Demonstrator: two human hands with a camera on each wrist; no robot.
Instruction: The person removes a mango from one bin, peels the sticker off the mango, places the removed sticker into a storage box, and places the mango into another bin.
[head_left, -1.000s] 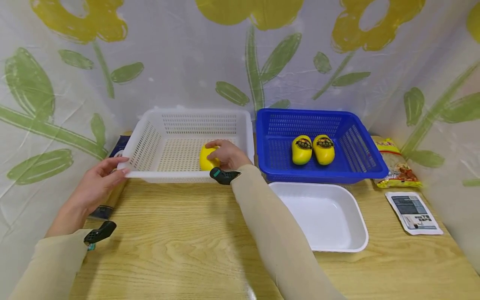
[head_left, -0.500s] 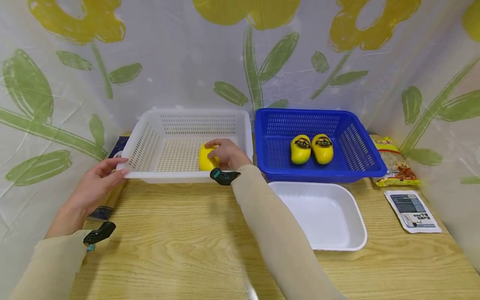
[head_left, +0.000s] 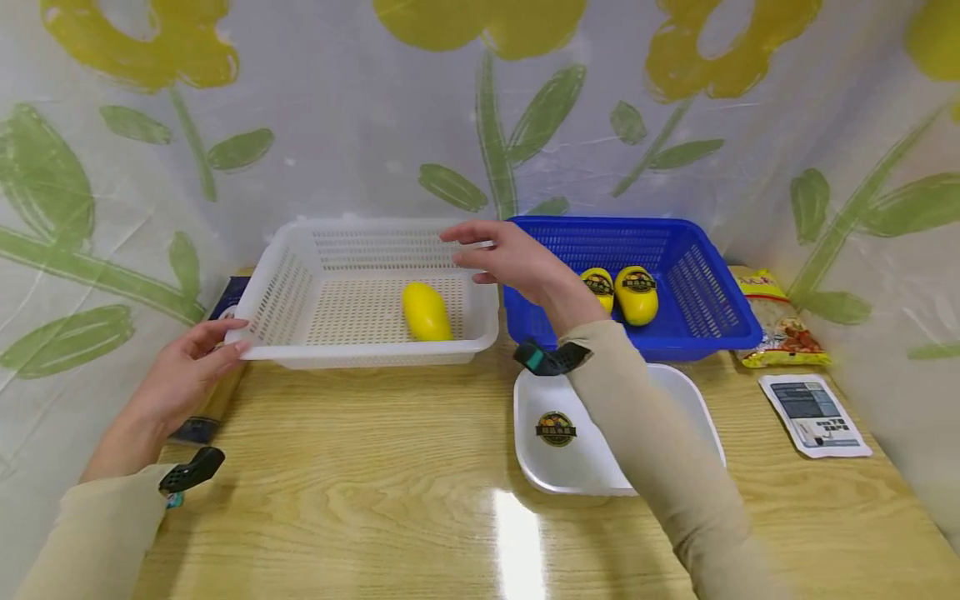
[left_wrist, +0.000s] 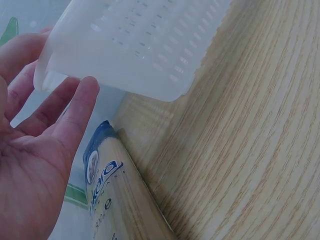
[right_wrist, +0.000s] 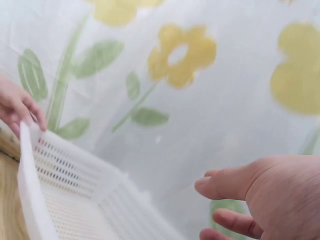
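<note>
Mango (head_left: 427, 311) lies in my white basket (head_left: 285, 279), near its right side. My right hand (head_left: 516, 260) floats above the basket's far right corner, fingers loose, holding nothing. My left hand (head_left: 182, 372) touches the basket's near left corner with straight fingers.

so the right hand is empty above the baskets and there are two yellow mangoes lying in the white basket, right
Not quite. The head view shows one yellow mango in the white slotted plastic basket; the pair lies in the blue plastic basket. The right hand is indeed empty above the baskets.
</note>
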